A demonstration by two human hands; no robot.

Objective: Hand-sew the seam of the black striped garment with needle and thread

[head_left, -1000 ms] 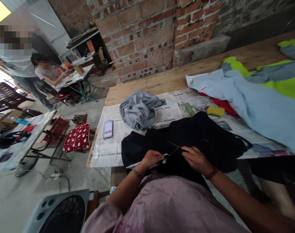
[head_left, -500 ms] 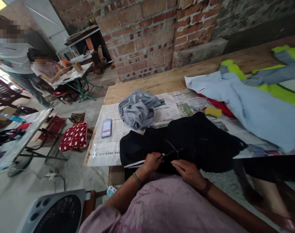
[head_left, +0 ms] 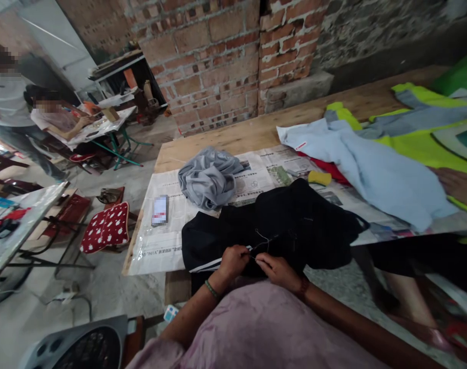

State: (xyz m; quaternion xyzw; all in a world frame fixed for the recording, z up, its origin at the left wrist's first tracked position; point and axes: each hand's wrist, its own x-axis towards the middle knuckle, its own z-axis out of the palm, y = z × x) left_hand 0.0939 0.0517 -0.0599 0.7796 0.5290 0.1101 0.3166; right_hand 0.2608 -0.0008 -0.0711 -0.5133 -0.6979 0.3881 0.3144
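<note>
Under the left hand (head_left: 234, 260) and right hand (head_left: 279, 271), a bunched black garment (head_left: 321, 230)

The left fingers are closed on its cloth; just beside, the right thumb and forefinger pinch something too small to tell. White stripes (head_left: 206, 266) run along its near left side, and a pale, crooked thread (head_left: 262, 237) lies on top. Creased and dark, it lies on newspaper (head_left: 151, 251) at the table's (head_left: 252, 129) near edge, beside a crumpled grey cloth (head_left: 208, 177).
</note>
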